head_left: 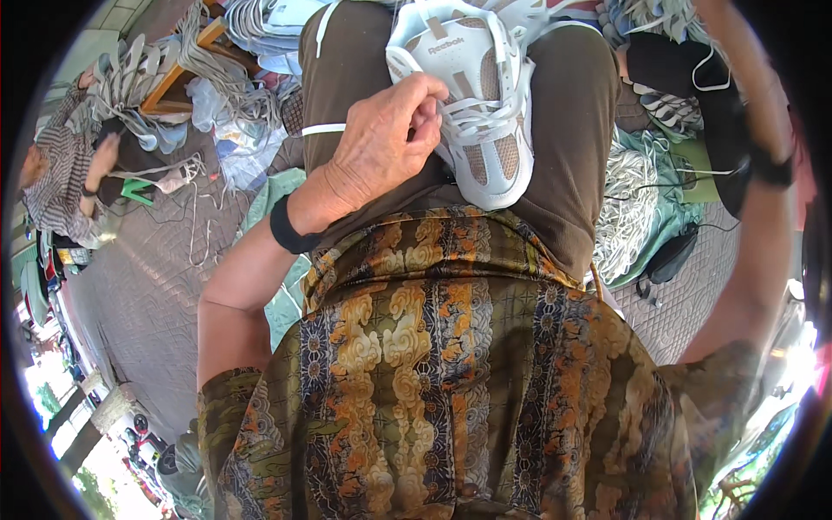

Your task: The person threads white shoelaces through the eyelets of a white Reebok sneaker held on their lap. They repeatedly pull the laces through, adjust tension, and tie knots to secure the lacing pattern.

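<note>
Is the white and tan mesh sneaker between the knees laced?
The sneaker is at least partly laced: flat white laces cross near its toe. Cannot tell whether fully.

The right hand (742, 65) is blurred, cut off above.

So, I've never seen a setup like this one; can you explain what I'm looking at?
There is no machine here, just a person working bare-handed. The single picture comes from the left of two wide cameras worn on the head, looking down; its lens bends straight edges near the rim.

A white and beige shoe sits between the person's thighs, toe toward the body. The left hand is at its laces; whether the fingers pinch one is unclear. The right hand is raised at upper right, blurred, so I can't tell what it holds.

On the right lies a heap of pale cords; at left, another person sits by a quilted mat.
</note>
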`<state>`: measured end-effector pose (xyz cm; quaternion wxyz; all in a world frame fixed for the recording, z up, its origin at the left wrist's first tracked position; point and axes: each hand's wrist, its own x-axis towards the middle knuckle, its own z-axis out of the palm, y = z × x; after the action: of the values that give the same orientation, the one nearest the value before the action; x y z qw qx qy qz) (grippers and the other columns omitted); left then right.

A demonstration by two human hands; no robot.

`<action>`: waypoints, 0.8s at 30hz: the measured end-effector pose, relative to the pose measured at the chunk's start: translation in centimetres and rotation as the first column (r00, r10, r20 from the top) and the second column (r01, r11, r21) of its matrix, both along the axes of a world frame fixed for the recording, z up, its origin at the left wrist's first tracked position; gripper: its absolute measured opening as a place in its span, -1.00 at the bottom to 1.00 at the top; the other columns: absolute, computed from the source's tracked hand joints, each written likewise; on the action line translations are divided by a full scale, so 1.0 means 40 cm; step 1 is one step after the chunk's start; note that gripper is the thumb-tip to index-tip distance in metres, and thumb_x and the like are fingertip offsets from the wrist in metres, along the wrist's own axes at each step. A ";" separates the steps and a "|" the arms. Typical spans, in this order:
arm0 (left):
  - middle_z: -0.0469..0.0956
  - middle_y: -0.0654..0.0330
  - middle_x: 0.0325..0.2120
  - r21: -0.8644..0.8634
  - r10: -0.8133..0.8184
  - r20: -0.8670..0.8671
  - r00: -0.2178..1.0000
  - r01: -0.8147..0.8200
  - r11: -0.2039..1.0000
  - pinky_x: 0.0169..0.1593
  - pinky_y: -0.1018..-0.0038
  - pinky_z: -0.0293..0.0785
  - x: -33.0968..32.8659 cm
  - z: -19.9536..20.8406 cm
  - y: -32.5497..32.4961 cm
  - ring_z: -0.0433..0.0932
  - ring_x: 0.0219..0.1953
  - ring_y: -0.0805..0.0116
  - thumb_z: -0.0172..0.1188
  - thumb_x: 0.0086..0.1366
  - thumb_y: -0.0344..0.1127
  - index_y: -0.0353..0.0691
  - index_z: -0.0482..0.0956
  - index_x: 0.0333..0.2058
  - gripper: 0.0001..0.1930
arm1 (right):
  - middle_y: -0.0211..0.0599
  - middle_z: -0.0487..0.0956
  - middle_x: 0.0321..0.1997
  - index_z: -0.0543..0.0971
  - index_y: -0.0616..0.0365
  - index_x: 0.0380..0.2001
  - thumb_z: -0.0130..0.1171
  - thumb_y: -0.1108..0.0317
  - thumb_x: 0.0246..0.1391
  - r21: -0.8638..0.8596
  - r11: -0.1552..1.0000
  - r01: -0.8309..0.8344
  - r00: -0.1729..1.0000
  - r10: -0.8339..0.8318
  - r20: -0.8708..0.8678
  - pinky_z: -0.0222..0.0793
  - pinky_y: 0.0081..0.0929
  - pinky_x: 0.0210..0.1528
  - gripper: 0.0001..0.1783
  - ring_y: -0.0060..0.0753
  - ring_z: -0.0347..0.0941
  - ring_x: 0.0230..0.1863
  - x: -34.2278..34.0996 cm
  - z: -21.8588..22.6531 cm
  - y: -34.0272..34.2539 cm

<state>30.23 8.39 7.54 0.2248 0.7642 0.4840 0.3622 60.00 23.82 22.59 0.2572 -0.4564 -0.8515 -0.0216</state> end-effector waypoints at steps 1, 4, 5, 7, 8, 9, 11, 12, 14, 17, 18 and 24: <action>0.45 0.20 -0.53 0.154 -0.094 -0.070 0.993 0.104 0.982 -0.41 0.38 0.48 -0.002 0.005 0.033 0.50 -0.54 0.28 0.16 0.11 -0.53 -0.21 0.43 -0.19 -0.74 | -0.28 0.45 -0.54 0.51 0.22 -0.25 0.12 0.45 0.05 -0.105 0.994 -0.027 0.999 0.031 0.038 0.35 -0.38 -0.52 -0.83 -0.29 0.43 -0.56 0.003 -0.060 -0.103; 0.47 0.18 -0.50 -0.007 -0.062 -0.097 0.993 0.061 0.998 -0.40 0.35 0.47 -0.019 0.019 0.032 0.51 -0.52 0.24 0.14 0.12 -0.53 -0.19 0.43 -0.19 -0.75 | -0.27 0.57 -0.37 0.57 0.12 -0.32 0.14 0.45 -0.10 0.144 0.830 -0.538 0.841 0.540 0.029 0.47 -0.34 -0.46 -0.81 -0.18 0.53 -0.41 -0.133 -0.273 -0.244; 0.48 0.15 -0.51 -0.047 -0.102 -0.120 0.988 0.097 0.994 -0.39 0.32 0.46 -0.027 0.013 0.039 0.52 -0.51 0.19 0.14 0.12 -0.51 -0.18 0.43 -0.20 -0.76 | -0.29 0.50 -0.44 0.52 0.09 -0.41 0.18 0.45 -0.13 0.012 0.855 -0.519 0.855 0.519 -0.017 0.44 -0.34 -0.49 -0.87 -0.23 0.51 -0.45 -0.160 -0.306 -0.294; 0.48 0.14 -0.53 -0.029 -0.076 -0.107 0.991 0.073 0.997 -0.38 0.28 0.45 -0.015 0.016 0.032 0.53 -0.49 0.15 0.14 0.11 -0.51 -0.19 0.42 -0.23 -0.78 | -0.27 0.46 -0.39 0.51 0.16 -0.35 0.27 0.50 -0.12 -0.053 0.898 -0.437 0.899 0.434 -0.059 0.44 -0.31 -0.42 -0.80 -0.18 0.50 -0.42 -0.206 -0.336 -0.335; 0.48 0.13 -0.53 -0.020 -0.062 -0.101 0.993 0.060 0.998 -0.38 0.26 0.44 -0.009 0.017 0.028 0.53 -0.48 0.13 0.14 0.11 -0.51 -0.19 0.42 -0.24 -0.78 | -0.28 0.43 -0.41 0.50 0.16 -0.36 0.27 0.50 -0.12 -0.034 0.917 -0.398 0.915 0.393 -0.093 0.43 -0.31 -0.42 -0.80 -0.19 0.49 -0.42 -0.218 -0.351 -0.338; 0.48 0.12 -0.54 -0.006 -0.064 -0.107 0.992 0.064 0.998 -0.38 0.25 0.44 -0.004 0.018 0.025 0.53 -0.47 0.11 0.13 0.11 -0.51 -0.19 0.42 -0.25 -0.79 | -0.28 0.42 -0.42 0.49 0.15 -0.37 0.26 0.50 -0.13 -0.020 0.923 -0.384 0.922 0.382 -0.062 0.43 -0.32 -0.42 -0.80 -0.20 0.48 -0.43 -0.225 -0.353 -0.336; 0.49 0.12 -0.55 0.014 -0.070 -0.116 0.991 0.073 0.997 -0.37 0.22 0.44 0.000 0.011 0.020 0.54 -0.46 0.06 0.12 0.11 -0.51 -0.20 0.41 -0.28 -0.81 | -0.29 0.39 -0.42 0.47 0.15 -0.39 0.23 0.51 -0.16 0.005 0.934 -0.356 0.934 0.356 -0.004 0.42 -0.33 -0.41 -0.79 -0.21 0.47 -0.43 -0.237 -0.357 -0.333; 0.49 0.11 -0.54 0.023 -0.073 -0.113 0.991 0.076 0.997 -0.35 0.21 0.44 -0.002 0.008 0.020 0.53 -0.44 0.04 0.12 0.11 -0.51 -0.20 0.41 -0.28 -0.82 | -0.29 0.38 -0.42 0.46 0.15 -0.40 0.22 0.51 -0.18 0.022 0.935 -0.355 0.935 0.354 0.038 0.42 -0.33 -0.40 -0.80 -0.22 0.46 -0.41 -0.244 -0.359 -0.329; 0.50 0.09 -0.51 0.033 -0.080 -0.105 0.991 0.084 0.996 -0.33 0.18 0.43 -0.003 -0.002 0.021 0.53 -0.41 0.00 0.11 0.10 -0.52 -0.21 0.40 -0.29 -0.83 | -0.29 0.37 -0.42 0.44 0.16 -0.43 0.19 0.51 -0.22 0.050 0.934 -0.354 0.930 0.346 0.121 0.42 -0.33 -0.36 -0.80 -0.23 0.44 -0.38 -0.256 -0.364 -0.322; 0.50 0.07 -0.47 0.134 -0.108 -0.113 0.988 0.122 0.983 -0.29 0.18 0.43 -0.004 -0.010 0.020 0.52 -0.37 -0.02 0.11 0.10 -0.53 -0.24 0.40 -0.30 -0.83 | -0.27 0.37 -0.42 0.42 0.18 -0.45 0.16 0.48 -0.26 0.103 0.900 -0.425 0.902 0.410 0.137 0.43 -0.32 -0.30 -0.80 -0.22 0.44 -0.33 -0.271 -0.356 -0.321; 0.50 0.07 -0.47 0.141 -0.112 -0.115 0.987 0.127 0.982 -0.28 0.18 0.43 -0.005 -0.013 0.021 0.52 -0.36 -0.02 0.11 0.10 -0.53 -0.24 0.40 -0.30 -0.83 | -0.27 0.37 -0.42 0.42 0.18 -0.45 0.16 0.48 -0.25 0.084 0.889 -0.451 0.886 0.434 0.163 0.43 -0.32 -0.28 -0.80 -0.22 0.43 -0.32 -0.271 -0.359 -0.321; 0.48 0.09 -0.46 0.160 -0.123 -0.120 0.985 0.142 0.977 -0.26 0.19 0.43 -0.008 -0.029 0.024 0.51 -0.36 0.03 0.11 0.10 -0.53 -0.24 0.41 -0.33 -0.85 | -0.21 0.39 -0.39 0.43 0.22 -0.40 0.16 0.52 -0.25 -0.037 0.823 -0.567 0.815 0.567 0.119 0.43 -0.30 -0.24 -0.76 -0.15 0.44 -0.32 -0.175 -0.337 -0.323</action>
<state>29.89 9.33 6.40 0.1563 0.8298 0.4113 0.3432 52.99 10.91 9.10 0.1984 -0.1803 -0.9630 0.0274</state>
